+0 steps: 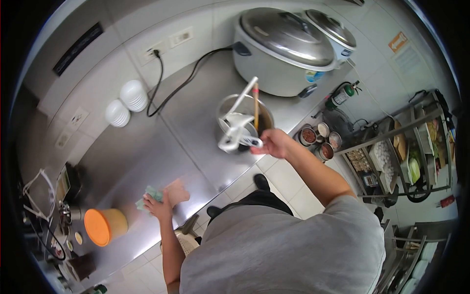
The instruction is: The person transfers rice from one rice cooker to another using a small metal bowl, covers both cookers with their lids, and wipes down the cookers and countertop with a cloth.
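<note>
My left hand (159, 205) lies on a pale green cloth (149, 197) on the steel counter, fingers bent over it. At the counter's front edge, my right hand (274, 142) is closed at the near side of a round metal pot (266, 119). Its grip seems to be on the pot's handle or rim, though white utensils partly cover that spot. In the pot stand several white plastic utensils (235, 131), blurred, and a wooden stick (256, 109) with a red band.
A large rice cooker (284, 59) and a smaller one (334, 30) stand at the back. Stacked white bowls (133, 95) and a black power cord (183, 81) are by the wall. An orange-lidded tub (99, 227) stands left. Shelves (391, 161) with food line the right.
</note>
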Available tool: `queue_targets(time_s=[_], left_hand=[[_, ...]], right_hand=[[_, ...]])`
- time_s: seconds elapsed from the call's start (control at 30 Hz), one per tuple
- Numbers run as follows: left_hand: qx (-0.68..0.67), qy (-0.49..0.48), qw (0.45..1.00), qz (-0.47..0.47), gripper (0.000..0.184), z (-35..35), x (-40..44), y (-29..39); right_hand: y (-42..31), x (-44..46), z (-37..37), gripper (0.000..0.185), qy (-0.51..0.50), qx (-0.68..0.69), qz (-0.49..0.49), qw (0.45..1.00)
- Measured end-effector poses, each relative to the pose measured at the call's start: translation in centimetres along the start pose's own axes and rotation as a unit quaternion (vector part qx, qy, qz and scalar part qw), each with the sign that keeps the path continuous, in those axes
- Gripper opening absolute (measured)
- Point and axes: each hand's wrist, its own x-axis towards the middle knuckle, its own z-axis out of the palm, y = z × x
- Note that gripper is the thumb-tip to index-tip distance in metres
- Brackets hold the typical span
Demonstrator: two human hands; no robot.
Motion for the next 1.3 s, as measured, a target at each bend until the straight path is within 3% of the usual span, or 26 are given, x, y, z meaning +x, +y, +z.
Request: queue_targets(time_s=[0.07,0.17,0.27,0.33,0.4,0.47,0.57,0.67,0.73,0.83,0.93,1.0,1.03,1.13,1.2,1.3], left_hand=[[0.098,0.121,0.987,0.031,0.059,3.5,-0.9,4.0],[-0.044,0.047,0.974,0.215,0.047,7.3,2.3,7.2],[-0.225,-0.014,0.936,0.269,0.04,9.8,6.7,16.0],[-0.345,-0.035,0.904,0.251,0.05,9.6,7.4,24.8],[-0.35,-0.044,0.903,0.247,0.062,10.7,9.1,31.6],[-0.308,-0.005,0.903,0.299,0.071,13.0,11.2,36.9],[-0.227,-0.045,0.924,0.306,0.077,15.4,14.2,43.4],[-0.183,-0.075,0.921,0.335,0.077,18.9,18.0,46.7],[-0.161,-0.112,0.93,0.31,0.071,20.6,20.2,48.0],[-0.151,-0.094,0.929,0.324,0.063,24.1,24.0,50.1],[-0.237,-0.216,0.913,0.254,0.055,24.3,24.7,53.1],[-0.361,-0.284,0.871,0.176,0.053,27.1,25.3,53.9],[-0.3,-0.324,0.885,0.15,0.053,25.4,23.5,55.3],[-0.275,-0.278,0.848,0.357,0.056,36.2,26.0,52.8],[-0.331,-0.417,0.772,0.348,0.059,39.1,26.2,50.4],[-0.27,-0.462,0.772,0.343,0.059,34.0,20.9,47.6]], right_hand=[[-0.3,-4.0,-4.0,0.014,0.035,0.0,-0.009,0.999],[-1.4,-7.9,-11.6,0.027,0.102,0.037,-0.014,0.994],[-4.4,-10.8,-18.2,0.027,0.187,0.038,-0.063,0.98],[-7.6,-11.5,-23.3,0.027,0.206,0.053,-0.089,0.973],[-10.6,-10.6,-29.1,0.029,0.218,0.072,-0.103,0.968],[-14.8,-10.1,-31.6,0.03,0.244,0.092,-0.131,0.957],[-20.9,-7.5,-35.8,0.031,0.259,0.089,-0.166,0.947],[-25.7,-2.5,-42.0,0.025,0.21,0.085,-0.177,0.958],[-28.5,0.7,-43.3,0.022,0.228,0.076,-0.19,0.952],[-31.5,5.1,-43.4,0.018,0.231,0.091,-0.191,0.95],[-33.3,9.1,-44.4,0.024,0.213,0.099,-0.189,0.954],[-33.9,12.4,-45.2,0.031,0.194,0.096,-0.205,0.954],[-34.6,10.5,-39.2,0.037,0.188,0.096,-0.197,0.958],[-35.9,10.5,-36.5,0.038,0.181,0.081,-0.191,0.961],[-36.1,10.4,-37.4,0.038,0.188,0.071,-0.186,0.962],[-34.8,9.7,-40.2,0.039,0.207,0.061,-0.202,0.955]])
